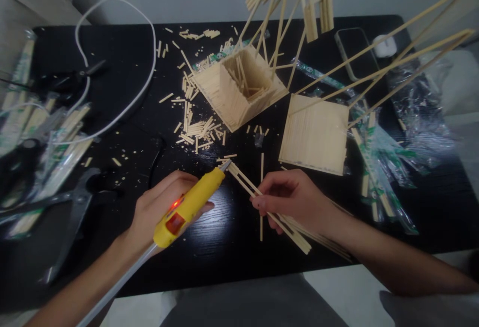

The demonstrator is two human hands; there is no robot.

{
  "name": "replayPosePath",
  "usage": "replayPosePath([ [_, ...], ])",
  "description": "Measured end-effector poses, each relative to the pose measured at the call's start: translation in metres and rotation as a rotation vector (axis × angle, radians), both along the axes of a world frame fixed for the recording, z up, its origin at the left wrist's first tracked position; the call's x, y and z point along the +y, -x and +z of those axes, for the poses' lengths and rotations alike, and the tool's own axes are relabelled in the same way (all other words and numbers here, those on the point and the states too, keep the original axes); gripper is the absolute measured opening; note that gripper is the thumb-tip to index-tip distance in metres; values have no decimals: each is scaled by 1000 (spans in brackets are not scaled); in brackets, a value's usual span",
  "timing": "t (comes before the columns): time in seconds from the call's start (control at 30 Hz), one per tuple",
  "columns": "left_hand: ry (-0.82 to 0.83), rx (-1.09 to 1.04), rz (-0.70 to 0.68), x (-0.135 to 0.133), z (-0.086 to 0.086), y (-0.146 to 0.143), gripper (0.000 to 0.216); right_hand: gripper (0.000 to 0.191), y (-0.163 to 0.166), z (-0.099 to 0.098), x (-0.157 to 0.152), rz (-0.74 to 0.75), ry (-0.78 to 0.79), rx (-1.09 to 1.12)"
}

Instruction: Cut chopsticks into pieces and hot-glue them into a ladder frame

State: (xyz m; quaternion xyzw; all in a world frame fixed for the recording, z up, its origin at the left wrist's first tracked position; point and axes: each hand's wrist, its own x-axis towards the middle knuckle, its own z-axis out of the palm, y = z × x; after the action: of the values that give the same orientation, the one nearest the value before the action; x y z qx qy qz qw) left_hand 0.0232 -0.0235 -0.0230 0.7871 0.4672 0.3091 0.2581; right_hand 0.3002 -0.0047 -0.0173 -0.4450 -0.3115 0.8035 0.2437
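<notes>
My left hand (pixel 164 199) is wrapped round a yellow hot glue gun (pixel 190 207) with a red light lit on its side. The gun's metal nozzle meets the far end of a narrow frame of wooden chopsticks (pixel 242 181). Pinched between the thumb and fingers of my right hand (pixel 286 197), that frame slants from the nozzle toward the table's front edge. A loose chopstick (pixel 262 227) lies upright in view beneath the right fingers. More thin sticks lie under my right wrist, partly hidden.
A square stick box on a base (pixel 239 92) stands mid-table, long sticks rising behind it. Right of it is a flat stick panel (pixel 316 135) with long legs. Cut stick pieces (pixel 198 130), a phone (pixel 357 55), wrapped chopsticks (pixel 385 167), pliers (pixel 80 197) and a white cable (pixel 153 47) lie around.
</notes>
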Motion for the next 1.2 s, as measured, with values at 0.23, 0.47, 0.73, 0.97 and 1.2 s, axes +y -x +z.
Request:
replayPosePath([
  [0.23, -20, 24, -51, 0, -3, -4, 19, 34, 1, 2, 1, 13, 24, -13],
  [0.47, -10, 29, -6, -1, -5, -1, 17, 35, 0, 4, 3, 22, 64, -6],
  [0.73, -44, 25, -46, 1, -5, 1, 18, 38, 1, 4, 2, 17, 52, -26],
  [0.97, -49, 17, 4, 2, 1, 2, 19, 36, 2, 4, 2, 4, 43, -25],
  [1.2, 21, -9, -78, 1, -2, -2, 15, 36, 1, 2, 1, 35, 31, -28],
])
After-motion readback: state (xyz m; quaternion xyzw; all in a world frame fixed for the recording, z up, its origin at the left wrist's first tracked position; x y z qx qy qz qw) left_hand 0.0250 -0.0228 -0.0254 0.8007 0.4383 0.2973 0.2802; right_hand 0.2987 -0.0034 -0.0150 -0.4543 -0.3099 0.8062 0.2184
